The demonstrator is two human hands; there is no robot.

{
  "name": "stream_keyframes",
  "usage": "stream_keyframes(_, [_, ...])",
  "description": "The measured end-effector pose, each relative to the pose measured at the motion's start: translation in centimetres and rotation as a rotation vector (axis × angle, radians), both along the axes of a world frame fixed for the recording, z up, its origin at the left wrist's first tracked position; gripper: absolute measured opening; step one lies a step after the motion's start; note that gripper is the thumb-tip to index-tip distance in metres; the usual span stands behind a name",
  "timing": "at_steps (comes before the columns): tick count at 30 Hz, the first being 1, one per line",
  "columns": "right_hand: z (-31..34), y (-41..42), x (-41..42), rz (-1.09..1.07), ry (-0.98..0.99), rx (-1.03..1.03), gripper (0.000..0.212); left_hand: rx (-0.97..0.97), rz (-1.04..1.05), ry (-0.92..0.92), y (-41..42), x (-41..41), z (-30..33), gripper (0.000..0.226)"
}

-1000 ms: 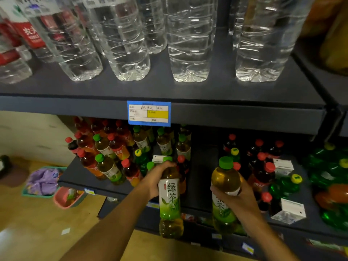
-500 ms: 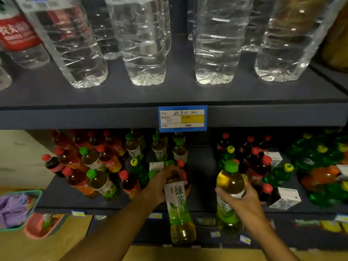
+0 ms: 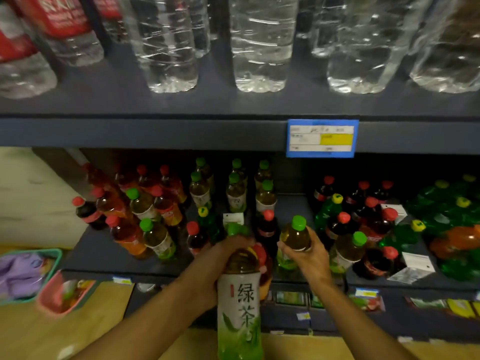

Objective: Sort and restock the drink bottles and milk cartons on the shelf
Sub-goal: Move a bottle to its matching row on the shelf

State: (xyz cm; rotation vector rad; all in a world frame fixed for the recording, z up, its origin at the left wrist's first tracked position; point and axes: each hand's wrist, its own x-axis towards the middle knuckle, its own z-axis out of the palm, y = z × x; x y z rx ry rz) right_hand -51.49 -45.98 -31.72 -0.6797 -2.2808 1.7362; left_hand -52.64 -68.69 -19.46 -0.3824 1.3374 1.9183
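My left hand (image 3: 223, 253) grips the neck of a green tea bottle (image 3: 240, 307) with a white and green label, held in front of the lower shelf (image 3: 109, 255). My right hand (image 3: 309, 258) grips a second green tea bottle (image 3: 294, 237) with a green cap, standing near the shelf's front. Green-capped tea bottles (image 3: 235, 193) stand in rows at the back middle. Red-capped drinks (image 3: 166, 201) are mixed with green-capped ones at the left. Small white milk cartons (image 3: 415, 266) lie at the right front, another (image 3: 233, 219) behind my left hand.
Large clear water bottles (image 3: 259, 48) fill the upper shelf, which carries a blue price tag (image 3: 322, 138). Dark cola bottles (image 3: 363, 219) and green soda bottles (image 3: 452, 211) crowd the right. A teal basket (image 3: 55, 255) and a pink basket (image 3: 52, 294) sit on the floor at the left.
The view has swung left and closer. My left hand's bottle has come lower and nearer to the camera. My right hand's bottle has moved onto the shelf, nearer the other bottles.
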Motion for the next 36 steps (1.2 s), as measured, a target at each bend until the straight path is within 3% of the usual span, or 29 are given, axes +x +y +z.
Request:
stream_keyframes(1, [-0.6, -0.6, -0.4, -0.007, -0.018, 0.007, 0.058, -0.032, 0.006, 0.006, -0.4, 0.4, 0.5, 0.049])
stream_keyframes(4, [-2.1, -2.3, -1.3, -0.029, -0.024, 0.039, 0.049, -0.212, -0.031, 0.022, -0.7, 0.8, 2.3, 0.014])
stream_keyframes(9, [-4.0, -3.8, -2.0, -0.034, -0.072, 0.063, 0.062, -0.339, -0.066, 0.006, -1.4, 1.6, 5.1, 0.038])
stream_keyframes(14, [-4.4, -4.5, -2.3, -0.032, -0.094, 0.093, 0.07, -0.322, 0.013, -0.028, -1.6, 2.8, 8.0, 0.016])
stream_keyframes(20, [-4.5, -4.7, -2.2, 0.058, -0.076, 0.044, 0.078, -0.396, -0.08, 0.092, -0.8, 2.5, 8.4, 0.033])
stream_keyframes(25, [-2.0, -3.6, -0.7, 0.127, -0.115, -0.061, 0.102, -0.338, -0.091, -0.015, 0.9, 2.2, 9.7, 0.015])
stream_keyframes(26, [-1.1, -3.4, 0.0, 0.088, -0.084, -0.104, 0.095, -0.318, -0.075, -0.007, 0.9, 2.2, 9.6, 0.016])
stream_keyframes(29, [2.0, -2.9, 2.8, 0.028, 0.14, -0.158, 0.051, -0.315, -0.058, 0.025, 1.4, 1.5, 9.3, 0.016])
stream_keyframes(30, [2.9, -2.9, 3.8, 0.082, 0.19, -0.169, 0.048, -0.326, -0.076, 0.03, 1.6, 1.3, 9.3, 0.016])
stream_keyframes(34, [6.0, -4.7, 5.7, 0.453, 0.211, -0.139, 0.101, -0.354, -0.103, 0.052, 1.3, 1.0, 9.4, 0.012])
stream_keyframes(36, [7.3, -6.4, 5.1, 0.534, 0.224, -0.09, 0.108, -0.317, -0.183, 0.201, -0.2, 1.5, 9.2, 0.015])
